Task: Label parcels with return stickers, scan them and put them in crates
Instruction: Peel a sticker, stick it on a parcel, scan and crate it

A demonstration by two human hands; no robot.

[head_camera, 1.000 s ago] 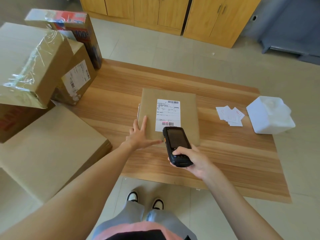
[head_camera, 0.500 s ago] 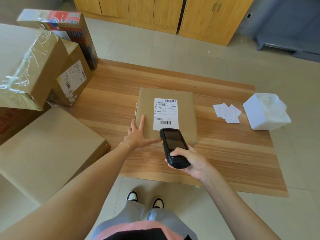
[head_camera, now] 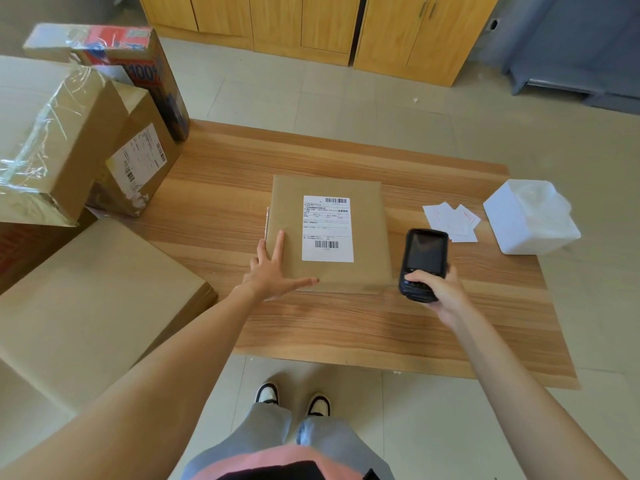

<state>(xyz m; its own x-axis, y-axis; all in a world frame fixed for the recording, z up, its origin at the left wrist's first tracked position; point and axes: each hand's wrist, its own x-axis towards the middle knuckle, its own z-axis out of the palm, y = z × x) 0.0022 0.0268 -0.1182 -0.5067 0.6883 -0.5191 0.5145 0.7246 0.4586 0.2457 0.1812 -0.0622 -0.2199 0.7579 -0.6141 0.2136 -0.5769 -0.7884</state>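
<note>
The labelled brown parcel lies mid-frame on the wooden table. The left hand presses flat on its near-left corner; the right hand grips the handheld scanner just right of it. The scanning step looks finished; next the parcel needs lifting into a crate, none visible.

Bare forearms, no sleeves reaching the wrists, no watch or rings in view. Pink top with a dark panel at the chest, possibly an apron or a printed patch. Light grey-blue trousers, loose at the hem. White shoes with black trim at toes.
</note>
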